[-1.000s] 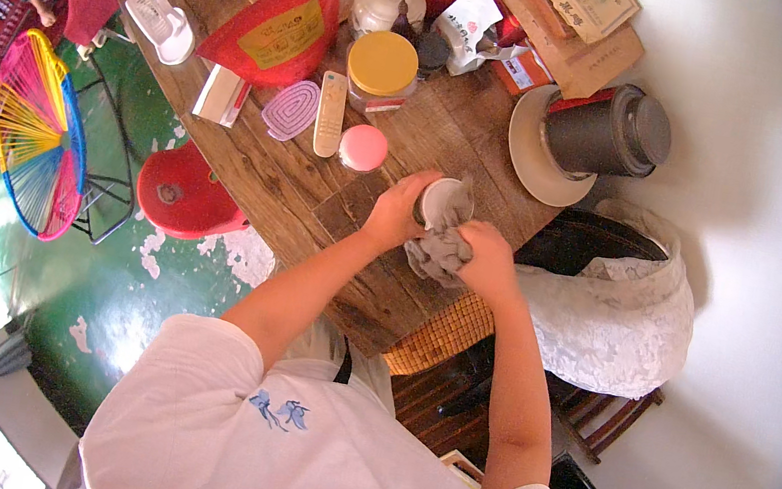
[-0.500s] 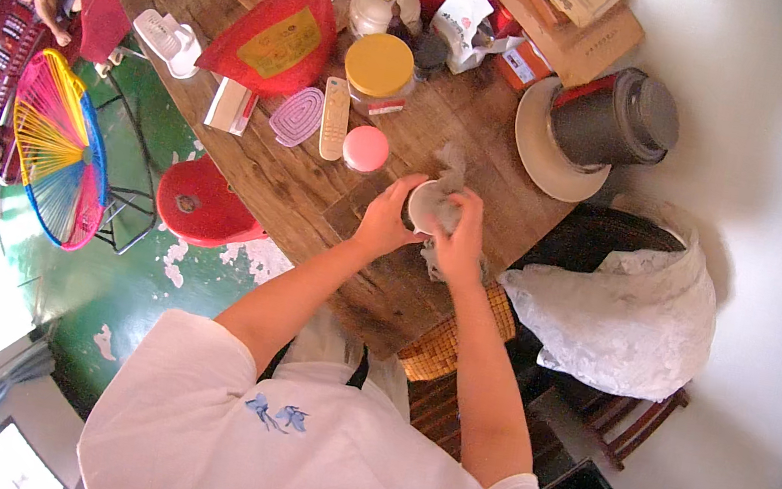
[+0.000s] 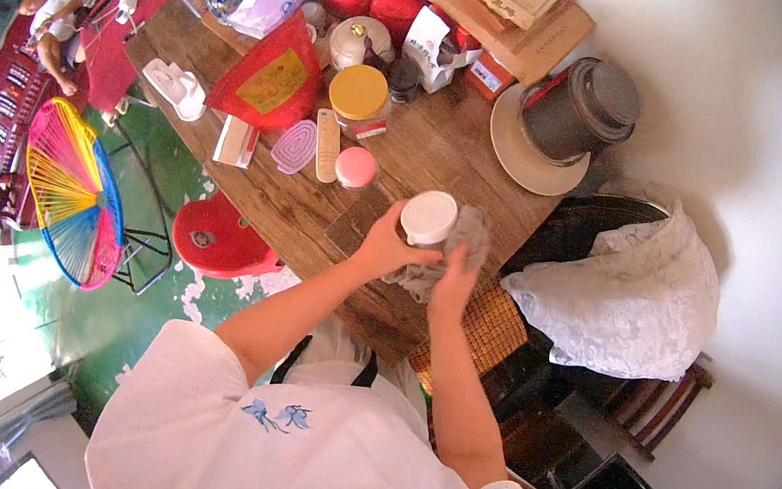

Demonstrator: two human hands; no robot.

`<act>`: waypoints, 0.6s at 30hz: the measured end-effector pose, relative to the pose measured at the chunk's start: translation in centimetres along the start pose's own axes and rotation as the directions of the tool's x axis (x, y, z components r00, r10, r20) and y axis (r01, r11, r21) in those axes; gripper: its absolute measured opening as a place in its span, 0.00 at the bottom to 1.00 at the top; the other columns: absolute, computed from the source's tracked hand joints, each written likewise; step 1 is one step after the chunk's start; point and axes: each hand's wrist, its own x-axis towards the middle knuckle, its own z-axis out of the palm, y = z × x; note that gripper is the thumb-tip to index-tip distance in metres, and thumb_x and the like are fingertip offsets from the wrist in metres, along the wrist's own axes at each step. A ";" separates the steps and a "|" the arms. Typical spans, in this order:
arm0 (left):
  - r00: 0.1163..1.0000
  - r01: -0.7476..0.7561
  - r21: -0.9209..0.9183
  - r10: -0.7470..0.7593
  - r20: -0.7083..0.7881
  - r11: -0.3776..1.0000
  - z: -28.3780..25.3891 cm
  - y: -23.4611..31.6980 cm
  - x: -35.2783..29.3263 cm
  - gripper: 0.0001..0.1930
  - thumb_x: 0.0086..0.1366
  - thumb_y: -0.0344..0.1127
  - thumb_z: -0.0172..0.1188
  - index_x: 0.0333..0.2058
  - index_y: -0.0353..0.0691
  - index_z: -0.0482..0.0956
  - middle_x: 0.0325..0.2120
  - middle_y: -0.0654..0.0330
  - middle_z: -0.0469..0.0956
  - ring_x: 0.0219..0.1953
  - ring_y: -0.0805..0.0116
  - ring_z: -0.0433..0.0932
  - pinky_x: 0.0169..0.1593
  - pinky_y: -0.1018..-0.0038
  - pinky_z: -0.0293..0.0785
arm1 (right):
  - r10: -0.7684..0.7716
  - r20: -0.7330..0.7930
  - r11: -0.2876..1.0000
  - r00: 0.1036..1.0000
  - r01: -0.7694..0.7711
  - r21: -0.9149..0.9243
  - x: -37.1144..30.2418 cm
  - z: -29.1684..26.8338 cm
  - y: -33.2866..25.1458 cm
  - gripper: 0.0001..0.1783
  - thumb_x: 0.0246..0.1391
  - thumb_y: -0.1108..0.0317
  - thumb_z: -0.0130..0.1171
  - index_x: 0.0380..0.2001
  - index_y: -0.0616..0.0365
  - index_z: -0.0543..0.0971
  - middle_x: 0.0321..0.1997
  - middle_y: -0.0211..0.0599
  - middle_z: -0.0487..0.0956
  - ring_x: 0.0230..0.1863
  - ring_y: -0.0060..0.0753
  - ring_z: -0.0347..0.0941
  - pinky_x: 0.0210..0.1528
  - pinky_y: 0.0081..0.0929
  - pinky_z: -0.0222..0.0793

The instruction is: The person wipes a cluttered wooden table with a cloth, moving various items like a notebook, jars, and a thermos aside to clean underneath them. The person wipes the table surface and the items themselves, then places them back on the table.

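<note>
My left hand point(image 3: 385, 242) is wrapped round the side of a small jar with a white lid point(image 3: 428, 217), held over the near part of the wooden table. A crumpled grey cloth point(image 3: 473, 235) is bunched against the jar's right side, in the grasp of my right hand point(image 3: 453, 279). The right fingers are a little smeared by motion. More of the cloth hangs below the jar. Just beyond my left hand stands a jar with a pink lid point(image 3: 356, 167).
On the wooden table point(image 3: 437, 140) are a beige remote control point(image 3: 327, 146), a purple spiral-patterned piece point(image 3: 295, 146), a yellow-lidded jar point(image 3: 358, 92) and a dark pot point(image 3: 583, 111). White lace fabric point(image 3: 627, 290) drapes at the right. A red stool point(image 3: 222, 238) stands left. A person point(image 3: 55, 22) sits farther off.
The jar has tipped so its white lid faces up in full view. My right hand has moved the cloth from over the lid to its right side. The view has shifted slightly.
</note>
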 end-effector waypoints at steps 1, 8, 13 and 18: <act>0.999 0.038 -0.015 -0.038 0.036 0.999 -0.7 0.8 -0.9 0.45 0.44 0.38 0.79 0.59 0.36 0.65 0.53 0.59 0.74 0.55 0.69 0.71 0.59 0.69 0.67 | 0.228 -0.011 0.973 0.974 -0.228 -0.028 0.2 1.4 -5.8 0.32 0.68 0.50 0.44 0.66 0.61 0.59 0.65 0.43 0.66 0.67 0.42 0.60 0.70 0.39 0.50; 0.982 0.090 -0.370 -0.019 0.190 0.925 1.4 6.6 -1.8 0.41 0.50 0.30 0.75 0.62 0.35 0.64 0.55 0.59 0.72 0.56 0.70 0.70 0.60 0.70 0.67 | 0.471 0.161 0.606 0.868 -0.451 0.655 -0.8 1.6 -10.7 0.31 0.69 0.45 0.37 0.65 0.55 0.61 0.65 0.39 0.66 0.67 0.41 0.60 0.68 0.44 0.56; 0.970 -0.244 -0.119 0.242 -0.038 0.962 1.2 7.3 -1.2 0.43 0.47 0.33 0.78 0.61 0.35 0.64 0.52 0.60 0.74 0.53 0.70 0.73 0.56 0.71 0.70 | 0.472 0.167 0.615 0.866 -0.459 0.641 -3.3 1.3 -11.5 0.31 0.70 0.47 0.36 0.67 0.54 0.58 0.69 0.37 0.61 0.69 0.41 0.57 0.70 0.44 0.54; 0.889 -0.396 0.309 0.446 -0.107 0.865 -0.9 8.2 -0.6 0.44 0.41 0.36 0.79 0.57 0.37 0.66 0.50 0.53 0.76 0.54 0.61 0.75 0.56 0.66 0.71 | 0.505 0.138 0.670 0.852 -0.488 0.559 -5.4 0.1 -12.4 0.29 0.70 0.52 0.42 0.66 0.57 0.59 0.68 0.40 0.62 0.67 0.43 0.60 0.68 0.42 0.57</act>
